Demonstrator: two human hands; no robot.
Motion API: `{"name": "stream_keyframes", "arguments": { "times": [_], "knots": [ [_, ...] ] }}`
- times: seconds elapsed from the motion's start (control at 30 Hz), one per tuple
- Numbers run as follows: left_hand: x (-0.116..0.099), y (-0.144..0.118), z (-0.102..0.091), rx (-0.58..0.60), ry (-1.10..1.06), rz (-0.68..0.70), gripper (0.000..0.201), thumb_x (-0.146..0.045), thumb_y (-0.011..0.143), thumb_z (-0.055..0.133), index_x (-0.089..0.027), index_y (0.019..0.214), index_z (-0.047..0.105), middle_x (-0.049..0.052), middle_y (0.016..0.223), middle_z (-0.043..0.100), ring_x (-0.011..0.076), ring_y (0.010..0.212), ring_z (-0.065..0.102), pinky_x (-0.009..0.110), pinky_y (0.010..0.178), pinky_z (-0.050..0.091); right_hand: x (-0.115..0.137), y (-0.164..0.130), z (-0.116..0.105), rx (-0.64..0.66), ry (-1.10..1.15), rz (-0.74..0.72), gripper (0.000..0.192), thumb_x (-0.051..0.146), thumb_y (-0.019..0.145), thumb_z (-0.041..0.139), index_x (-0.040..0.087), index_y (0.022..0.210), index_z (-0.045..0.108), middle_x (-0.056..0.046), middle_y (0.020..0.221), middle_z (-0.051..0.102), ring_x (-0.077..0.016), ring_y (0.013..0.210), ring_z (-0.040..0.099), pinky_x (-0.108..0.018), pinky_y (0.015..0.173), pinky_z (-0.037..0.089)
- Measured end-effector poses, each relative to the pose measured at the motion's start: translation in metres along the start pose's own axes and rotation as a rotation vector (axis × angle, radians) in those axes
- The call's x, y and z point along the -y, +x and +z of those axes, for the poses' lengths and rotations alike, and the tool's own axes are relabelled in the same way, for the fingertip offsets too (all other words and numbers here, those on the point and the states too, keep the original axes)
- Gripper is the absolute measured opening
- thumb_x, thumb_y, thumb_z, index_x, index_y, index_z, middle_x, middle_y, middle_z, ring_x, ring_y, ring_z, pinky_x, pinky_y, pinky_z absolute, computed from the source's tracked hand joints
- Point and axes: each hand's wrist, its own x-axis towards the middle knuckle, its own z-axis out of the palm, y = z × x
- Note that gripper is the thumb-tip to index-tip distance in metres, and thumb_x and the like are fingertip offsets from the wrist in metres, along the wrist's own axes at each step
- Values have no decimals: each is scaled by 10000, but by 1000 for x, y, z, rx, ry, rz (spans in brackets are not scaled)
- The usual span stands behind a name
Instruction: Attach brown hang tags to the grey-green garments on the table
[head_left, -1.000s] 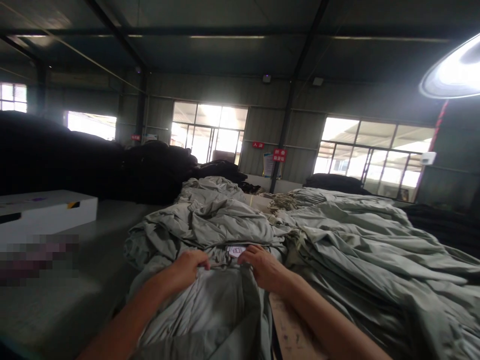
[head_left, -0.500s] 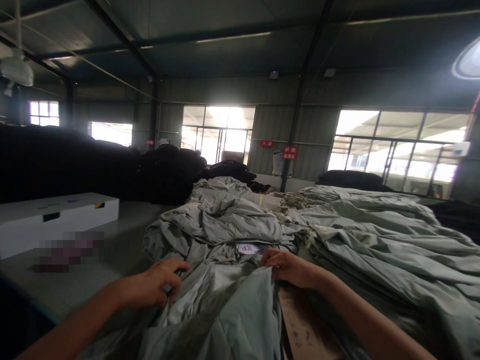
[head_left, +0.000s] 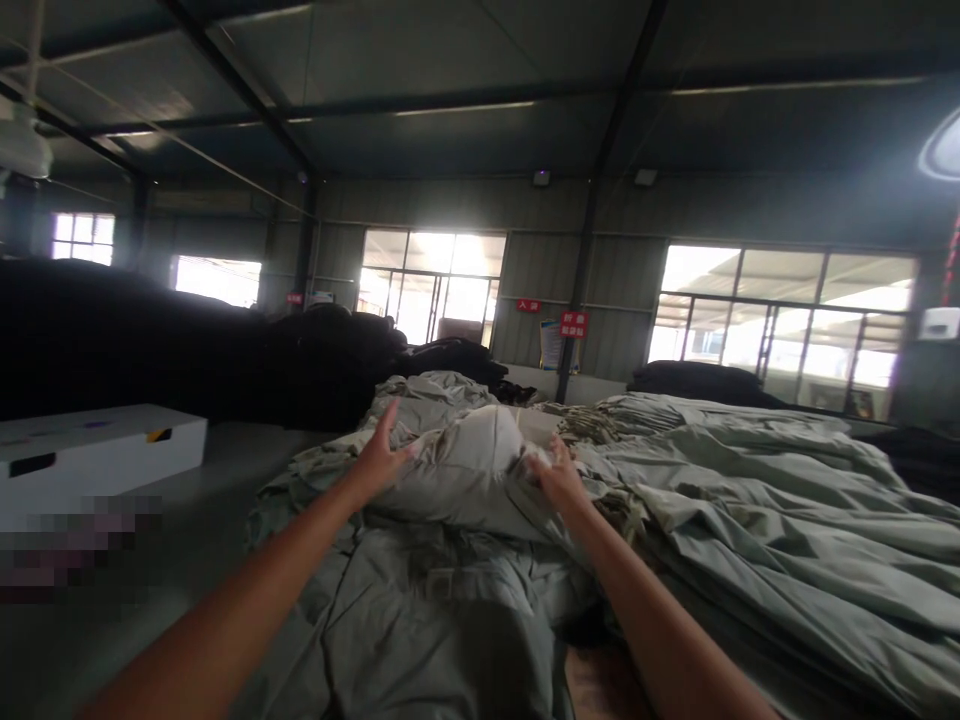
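Item: grey-green fabric pile, in long folds, right side of my head view. Item: grey garment, rumpled, centre, just beside that pile; its pale raised fold stands between my two hands. Item: white box, far left, well apart from the garment. Item: left hand, fingers spread wide, at the fold's left side. Item: right hand, fingers parted at the fold's right edge; blurred, I cannot tell whether they pinch cloth.

Looks like a textile workshop | heaped grey-green fabric, lower centre and right | red wall signs, mid-frame | dark roof beams, top
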Motion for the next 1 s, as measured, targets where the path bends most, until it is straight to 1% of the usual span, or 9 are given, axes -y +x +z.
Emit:
{"name": "stream_keyframes", "arguments": {
  "times": [0.1,0.17,0.33,0.47,0.6,0.77,0.87,0.93,1.0],
  "knots": [
    [9,-28,6,421,611,149,573,-242,718,618,-380,1256,476,2,1496,242,335,1382,39,634,1041,-8,-8,-24,18,92,-412,-89,627,248,724,589,270,1323,407,-52,1474,271,-341,1373,4,-606,1048,-25],
    [13,-40,9,552,837,158,551,-310,754,587,-456,1263,434,-47,1507,192,370,1373,-36,706,962,-94,-13,-33,26,215,-778,-118,655,253,757,562,401,1352,328,21,1489,244,-376,1364,-54,-692,974,-83],
    [37,-28,27,502,1005,106,529,-365,856,428,-468,1347,260,-51,1515,157,373,1373,-8,727,962,-27,-26,-13,35,200,-1069,-63,575,314,859,447,505,1353,225,72,1490,236,-414,1355,-10,-724,950,-32],
    [66,-5,42,466,945,35,498,-419,871,370,-463,1352,249,-32,1509,195,391,1365,67,735,962,25,-41,13,42,100,-1083,-25,464,410,890,376,455,1346,304,38,1482,265,-408,1351,56,-710,961,24],
    [81,1,46,489,870,-6,489,-429,866,358,-455,1347,277,-14,1499,231,413,1352,111,735,957,22,-54,21,48,182,-981,96,447,477,903,280,418,1342,334,-9,1453,327,-417,1301,231,-719,916,162],
    [60,-20,42,469,911,25,625,-340,765,520,-415,1351,313,15,1515,172,408,1359,64,701,979,53,-41,7,43,139,-967,11,472,357,879,385,356,1350,350,-4,1461,311,-426,1326,132,-684,962,125],
    [38,-44,40,469,878,167,612,-203,646,586,-287,1242,472,70,1385,384,309,1297,285,514,1031,225,-21,-15,38,97,-937,-208,457,226,816,468,239,1273,462,-55,1386,414,-329,1300,233,-503,1039,180],
    [25,-61,37,593,806,206,436,-132,627,542,-232,1051,561,42,1124,566,215,1089,492,349,929,365,-9,-34,37,164,-880,-330,336,208,773,516,202,1105,570,-70,1200,562,-262,1179,389,-377,994,276],
    [17,-74,34,747,754,147,278,-114,636,508,-215,888,568,0,893,606,169,867,557,262,767,417,-2,-53,37,291,-832,-359,221,213,735,556,199,948,612,-52,987,635,-228,1032,485,-318,891,352]
  ]
}}
